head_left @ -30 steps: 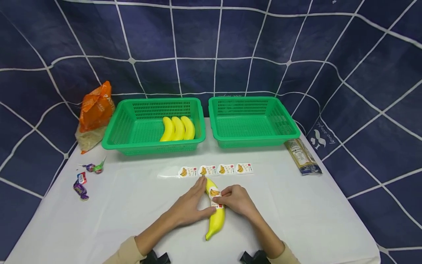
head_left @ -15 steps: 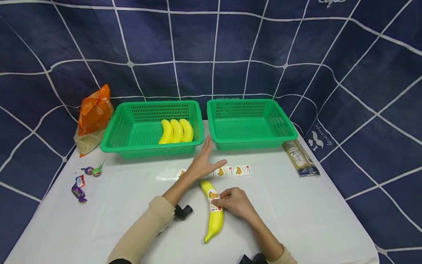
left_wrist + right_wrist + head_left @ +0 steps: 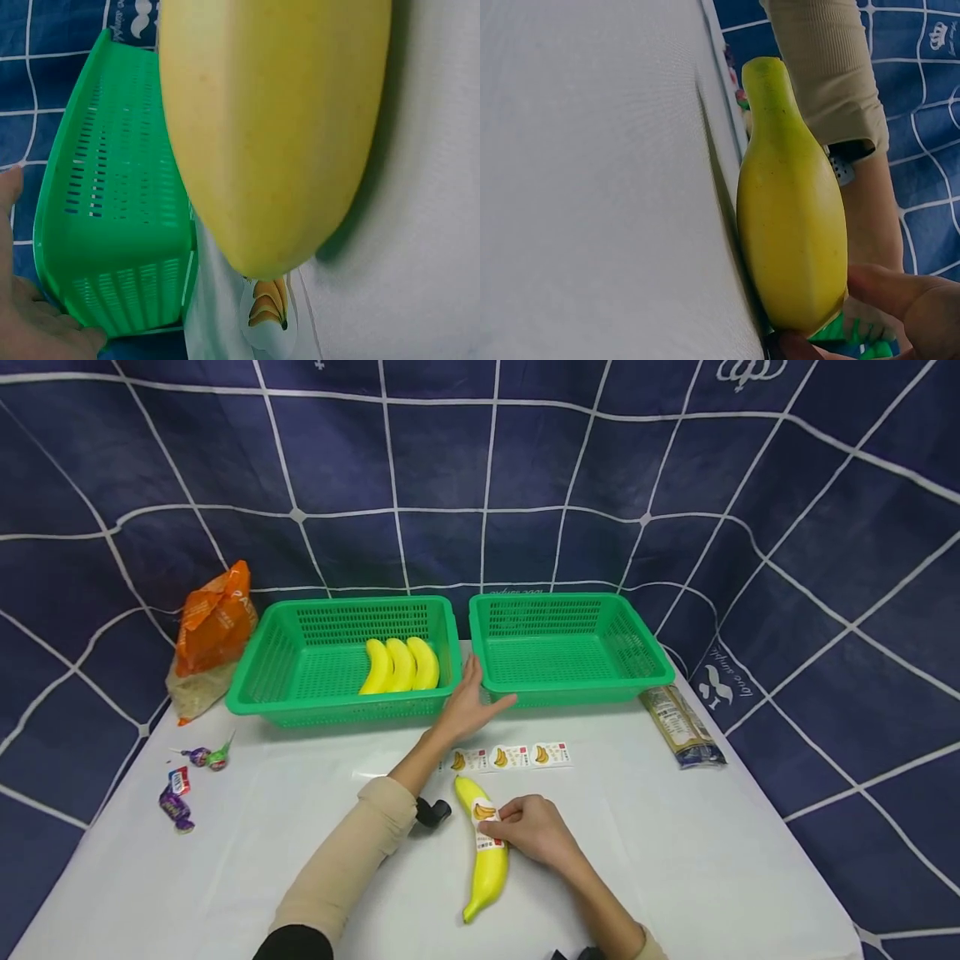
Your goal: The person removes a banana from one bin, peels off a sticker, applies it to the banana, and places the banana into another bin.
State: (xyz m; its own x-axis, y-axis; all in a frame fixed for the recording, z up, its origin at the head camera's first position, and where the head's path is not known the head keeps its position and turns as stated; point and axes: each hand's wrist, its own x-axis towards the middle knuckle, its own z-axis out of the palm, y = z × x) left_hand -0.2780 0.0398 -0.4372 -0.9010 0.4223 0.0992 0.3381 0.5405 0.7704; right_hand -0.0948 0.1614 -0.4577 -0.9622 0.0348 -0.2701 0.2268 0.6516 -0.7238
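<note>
Head view, nearest first: the right hand (image 3: pixel 534 832) rests on a banana (image 3: pixel 486 852) that lies lengthwise on the white surface (image 3: pixel 675 860), its fingers curled over the fruit's upper half and pinching at a label (image 3: pixel 484 820) stuck across it. The right wrist view shows that banana (image 3: pixel 791 217) from its stem end, lying on the cloth with fingertips (image 3: pixel 900 300) at its far side. Just left of the banana lies a small black object (image 3: pixel 432 811), beside the beige sleeve (image 3: pixel 345 860) of the left arm, which stretches forward. Beyond the banana a strip of stickers (image 3: pixel 510 757) with banana pictures lies flat on the surface; one sticker (image 3: pixel 268 315) shows past the fruit's tip in the left wrist view. Farther on, the left hand (image 3: pixel 468 702) is spread with straight fingers, holding nothing, its fingertips at the gap between two green baskets; whether it touches either rim I cannot tell. The left basket (image 3: pixel 262 672) holds three bananas (image 3: pixel 399 666) side by side, and the right basket (image 3: pixel 645 647) stands just beside it. Wrapped candies (image 3: pixel 187 777) lie near the surface's left edge, an orange bag (image 3: pixel 213 618) sits at the far left corner, and a dark packet (image 3: pixel 682 725) lies right of the baskets. A navy cloth (image 3: pixel 480 468) with white lines hangs behind everything.
</note>
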